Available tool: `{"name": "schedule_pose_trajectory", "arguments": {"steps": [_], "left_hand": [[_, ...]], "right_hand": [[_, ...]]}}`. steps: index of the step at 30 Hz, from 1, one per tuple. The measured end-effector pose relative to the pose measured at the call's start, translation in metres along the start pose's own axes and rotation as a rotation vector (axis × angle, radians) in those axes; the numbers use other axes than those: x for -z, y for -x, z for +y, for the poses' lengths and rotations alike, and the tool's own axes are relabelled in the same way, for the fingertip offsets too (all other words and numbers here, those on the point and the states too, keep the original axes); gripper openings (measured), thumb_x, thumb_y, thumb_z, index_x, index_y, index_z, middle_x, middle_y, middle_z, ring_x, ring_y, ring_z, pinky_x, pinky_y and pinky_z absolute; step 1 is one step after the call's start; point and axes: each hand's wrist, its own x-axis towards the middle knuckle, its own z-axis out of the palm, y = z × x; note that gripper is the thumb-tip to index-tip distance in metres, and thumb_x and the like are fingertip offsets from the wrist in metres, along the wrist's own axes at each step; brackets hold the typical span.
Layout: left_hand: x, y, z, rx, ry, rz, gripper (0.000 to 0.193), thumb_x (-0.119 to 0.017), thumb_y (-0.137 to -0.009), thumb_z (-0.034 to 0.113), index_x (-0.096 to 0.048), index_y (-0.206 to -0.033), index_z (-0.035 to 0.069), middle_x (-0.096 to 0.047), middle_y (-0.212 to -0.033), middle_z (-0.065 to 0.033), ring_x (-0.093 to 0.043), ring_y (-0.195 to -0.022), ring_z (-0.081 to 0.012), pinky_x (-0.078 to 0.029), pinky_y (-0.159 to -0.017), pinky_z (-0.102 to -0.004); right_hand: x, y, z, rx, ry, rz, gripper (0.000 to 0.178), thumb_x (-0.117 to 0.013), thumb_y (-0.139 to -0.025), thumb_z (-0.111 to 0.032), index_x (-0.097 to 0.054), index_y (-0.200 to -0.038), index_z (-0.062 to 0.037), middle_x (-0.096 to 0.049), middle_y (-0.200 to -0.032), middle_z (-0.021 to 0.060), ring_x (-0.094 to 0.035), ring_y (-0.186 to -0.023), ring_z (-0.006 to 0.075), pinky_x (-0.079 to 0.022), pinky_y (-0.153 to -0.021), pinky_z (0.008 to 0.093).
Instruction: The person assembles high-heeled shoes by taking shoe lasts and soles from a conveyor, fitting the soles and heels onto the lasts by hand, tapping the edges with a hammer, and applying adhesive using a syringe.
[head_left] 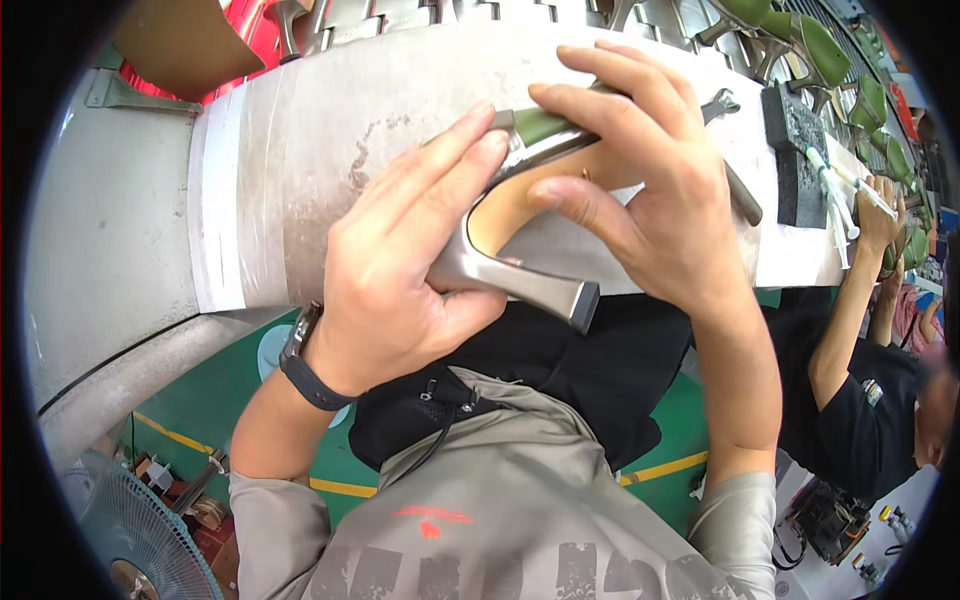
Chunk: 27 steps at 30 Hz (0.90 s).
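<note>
Shoe: high-heeled one [510,195], just above the middle of the frame, tan sole facing up toward the camera, bit of green upper showing along the far edge
Heel: smooth silvery grey [510,282], sticks out down and right, dark tip [586,306] on the end
Left hand: got a proper grip on the back of the shoe [395,260], fingers laid together up the side, thumb tucked in by the heel
Right hand: wrapped around the toe end [650,165], thumb over the sole, fingers kinda spread on the far side, and the toe itself is hidden so can't say how tight
Wrist: dark watch [308,368] on the left one
Bench: pale, scuffed surface [290,190] under it all, wrench-like metal end [720,104] poking out past the right hand, dark rod [742,192] just beside that hand
Right of frame: dark grey block [797,150] with white syringe-like tools [838,195] next to it, plus a co-worker's hand [879,215] reaching in
Upper right: more green shoes [822,50] in a row
Top edge: metal slats [400,14], looks like a conveyor tbh
Lower left: round fan [140,535] near the green floor [345,462]
</note>
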Motion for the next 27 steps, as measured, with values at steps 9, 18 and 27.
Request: {"name": "schedule_pose_trajectory", "arguments": {"steps": [9,18,27], "left_hand": [[-0.011,0.004,-0.003,-0.085,-0.117,-0.021,0.079,-0.086,-0.075,0.013,-0.054,-0.146,-0.002,-0.055,-0.148,-0.0301,-0.061,-0.131,-0.0438,-0.046,-0.111,-0.0540],[-0.038,0.002,0.005,-0.062,-0.192,0.046,0.095,-0.088,-0.075,0.035,-0.045,-0.151,-0.002,-0.046,-0.157,-0.0261,-0.048,-0.142,-0.0441,-0.034,-0.116,-0.0589],[-0.031,-0.063,-0.010,0.070,-0.082,-0.139,0.072,-0.080,-0.083,0.019,-0.051,-0.145,-0.002,-0.060,-0.139,-0.0229,-0.059,-0.128,-0.0353,-0.045,-0.109,-0.0395]], "right_hand": [[0.008,0.001,-0.016,-0.169,-0.041,-0.057,0.049,-0.089,-0.068,-0.019,-0.076,-0.113,-0.0058,-0.070,-0.124,0.0133,-0.056,-0.129,0.0403,-0.048,-0.105,0.0484],[0.004,0.018,0.023,-0.144,0.175,0.176,0.061,-0.089,-0.074,-0.016,-0.067,-0.131,-0.0059,-0.059,-0.143,0.0194,-0.061,-0.122,0.0404,-0.049,-0.103,0.0479],[0.016,0.070,0.054,-0.377,0.398,0.080,0.054,-0.060,-0.080,0.007,-0.069,-0.131,-0.0097,-0.058,-0.135,0.0216,-0.064,-0.108,0.0382,-0.052,-0.095,0.0469]]}}
